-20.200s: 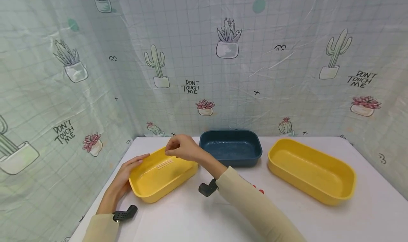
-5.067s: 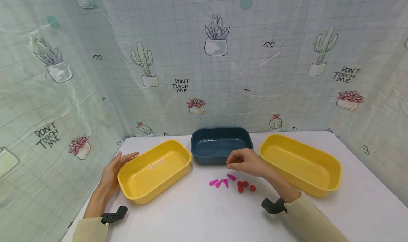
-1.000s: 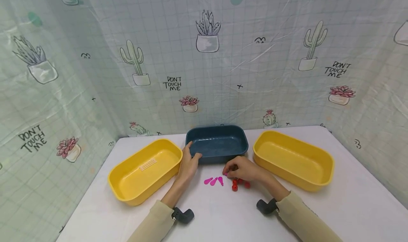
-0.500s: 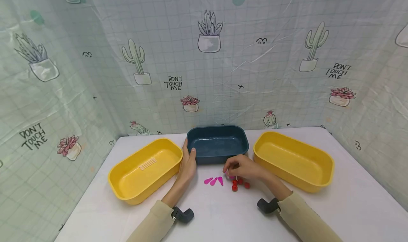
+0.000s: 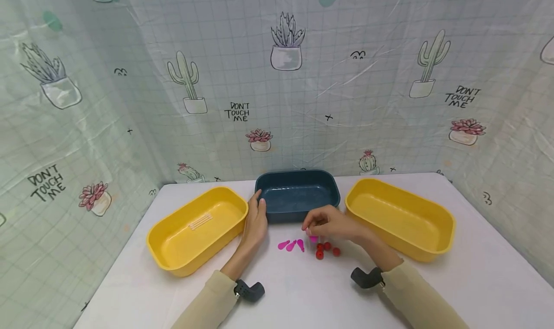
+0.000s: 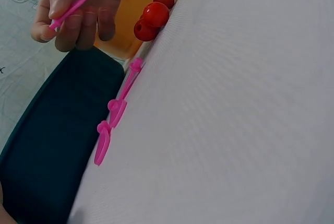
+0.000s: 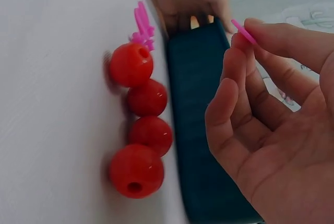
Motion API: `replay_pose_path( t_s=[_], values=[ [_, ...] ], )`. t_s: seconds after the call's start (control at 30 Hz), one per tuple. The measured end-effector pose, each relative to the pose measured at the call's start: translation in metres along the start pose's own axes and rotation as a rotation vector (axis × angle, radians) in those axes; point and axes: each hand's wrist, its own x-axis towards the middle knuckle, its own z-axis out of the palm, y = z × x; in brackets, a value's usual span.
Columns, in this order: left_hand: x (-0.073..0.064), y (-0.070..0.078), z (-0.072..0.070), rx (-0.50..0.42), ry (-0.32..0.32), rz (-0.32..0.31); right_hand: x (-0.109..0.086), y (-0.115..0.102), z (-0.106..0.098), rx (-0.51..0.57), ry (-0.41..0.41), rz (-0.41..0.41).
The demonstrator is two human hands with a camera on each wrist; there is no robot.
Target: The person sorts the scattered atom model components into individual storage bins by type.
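Note:
Between thumb and index finger, my right hand [image 5: 331, 223] pinches a pink drop-shaped plastic piece [image 7: 243, 32], held just above the table in front of the dark blue bin [image 5: 303, 217]. Fairly straight fingers of my left hand [image 5: 255, 225] rest against the left end of that bin, its thumb by the front corner. On the table between the hands lie three more pink pieces [image 5: 291, 246] of the same kind. Several red round beads [image 7: 136, 171] with holes sit close together below my right hand. In the left wrist view, only a sliver of the left hand shows.
To the left stands a yellow bin [image 5: 173, 272] with several pale thin sticks [image 5: 200, 221] in it. Another yellow bin [image 5: 426, 256] is at the right. A cactus-print curtain [image 5: 207, 141] hangs behind the white table [image 5: 303, 300].
My left hand has gone from the left yellow bin to the blue bin. My right hand has picked up one pink piece and raised it slightly. More sticks lie in the left bin than 20 seconds ago.

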Motion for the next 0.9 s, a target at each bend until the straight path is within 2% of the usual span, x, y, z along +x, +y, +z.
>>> replay_pose_path(
  t_s=[0.37, 0.67, 0.9],
  values=[
    [0.004, -0.003, -0.001, -0.069, -0.069, -0.017, -0.004, -0.015, -0.008, 0.08, 0.071, -0.034],
    [0.002, 0.0, -0.001, -0.083, -0.049, -0.029, -0.001, -0.026, -0.011, 0.134, 0.106, -0.069],
    [0.0, 0.003, -0.001, -0.086, -0.04, -0.051, 0.01, -0.04, -0.014, 0.129, 0.159, -0.106]
  ],
)
